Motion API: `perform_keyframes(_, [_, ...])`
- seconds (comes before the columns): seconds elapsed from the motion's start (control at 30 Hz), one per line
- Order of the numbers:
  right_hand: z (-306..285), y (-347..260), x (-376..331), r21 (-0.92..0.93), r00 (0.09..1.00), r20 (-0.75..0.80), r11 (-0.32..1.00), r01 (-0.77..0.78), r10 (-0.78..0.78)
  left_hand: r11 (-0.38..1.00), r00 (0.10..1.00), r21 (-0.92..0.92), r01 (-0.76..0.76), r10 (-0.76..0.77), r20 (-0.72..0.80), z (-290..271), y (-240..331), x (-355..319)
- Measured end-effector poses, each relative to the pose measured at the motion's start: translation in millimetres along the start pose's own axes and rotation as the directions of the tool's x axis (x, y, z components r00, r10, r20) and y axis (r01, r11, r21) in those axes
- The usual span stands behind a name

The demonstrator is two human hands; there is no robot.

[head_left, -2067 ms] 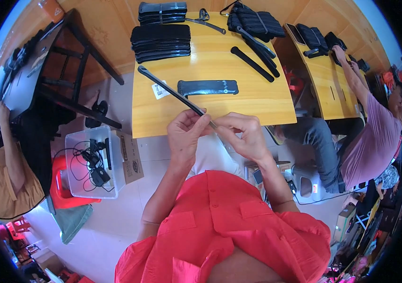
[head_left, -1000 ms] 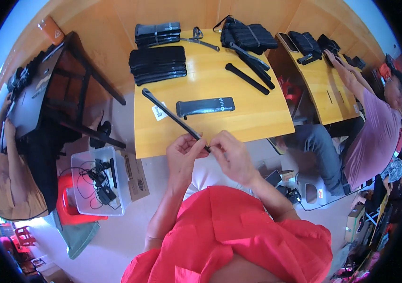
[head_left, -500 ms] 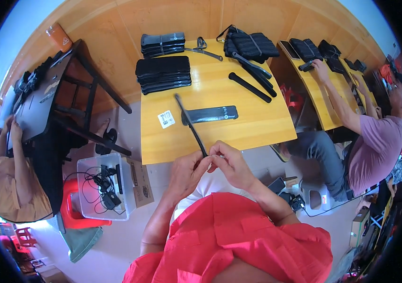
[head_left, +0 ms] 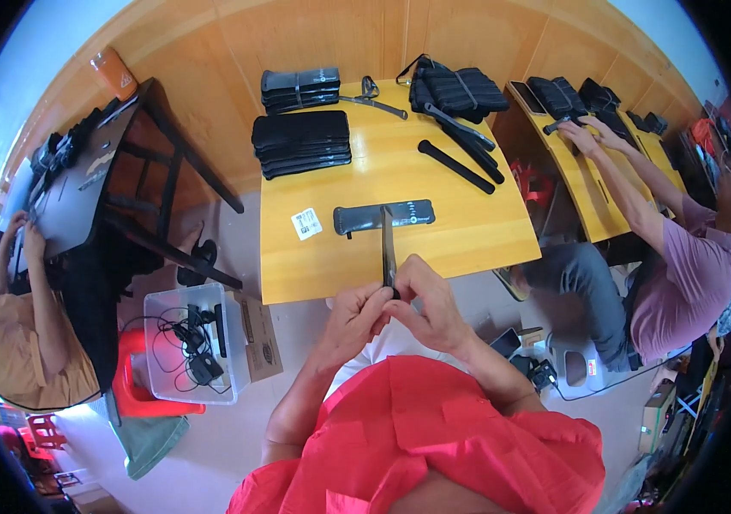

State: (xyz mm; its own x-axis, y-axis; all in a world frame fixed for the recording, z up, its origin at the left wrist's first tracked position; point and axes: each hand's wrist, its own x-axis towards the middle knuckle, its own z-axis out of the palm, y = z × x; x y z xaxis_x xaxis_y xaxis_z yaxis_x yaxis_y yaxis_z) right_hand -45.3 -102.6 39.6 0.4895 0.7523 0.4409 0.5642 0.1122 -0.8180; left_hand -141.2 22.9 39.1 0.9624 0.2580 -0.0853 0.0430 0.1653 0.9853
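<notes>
My left hand (head_left: pixel 353 320) and my right hand (head_left: pixel 430 308) meet in front of the table's near edge. Fingers of both are pinched around the near end of a long, narrow dark strip (head_left: pixel 389 248). Its far end points away from me, over a flat black pouch (head_left: pixel 361 218) with pale print. A white label (head_left: pixel 305 224) lies left of the pouch. Behind these, a stack of black pouches (head_left: pixel 301 137) rises at the table's left side. Several black strips (head_left: pixel 455 167) rest at the right. My fingers hide the strip's near end.
On the yellow table (head_left: pixel 323 274) are also a banded pouch bundle (head_left: pixel 301 86), a grey strap (head_left: pixel 374 104) and a black bundle (head_left: pixel 460 90). A clear bin (head_left: pixel 233 381) of cables stands on the floor at left. People work at tables on both sides.
The strip has swung rightward, from a left-leaning slant to nearly straight ahead, still held in both hands. The person at right now has both hands together over their table.
</notes>
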Motion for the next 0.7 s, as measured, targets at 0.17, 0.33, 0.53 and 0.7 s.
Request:
perform_keyframes(0.17, [4.4, 2.0, -2.2, 0.078, 0.992, -0.089, 0.993, 0.093, -0.086, 1.0, 1.0, 0.011, 0.014, -0.014, 0.019, 4.9, 2.1, -4.5])
perform_keyframes(0.33, [-32.5, 23.7, -1.7, 0.519, 0.707, -0.501, 0.827, -0.217, 0.499, 0.992, 0.993, -0.028, 0.119, -0.118, 0.024, -3.5, 25.8, -21.3])
perform_keyframes(0.53, [-202.3, 94.6, -29.6, 0.446, 0.467, -0.745, 0.876, -0.183, 0.476, 0.936, 0.974, -0.331, 0.122, -0.176, -0.139, -112.6, 2.8, -77.4])
perform_keyframes(0.7, [-201.0, 58.5, -40.4, 0.369, 0.65, -0.623, 0.896, -0.247, 0.436, 0.911, 0.945, -0.405, 0.083, -0.201, -0.258, -156.5, -12.7, -95.6])
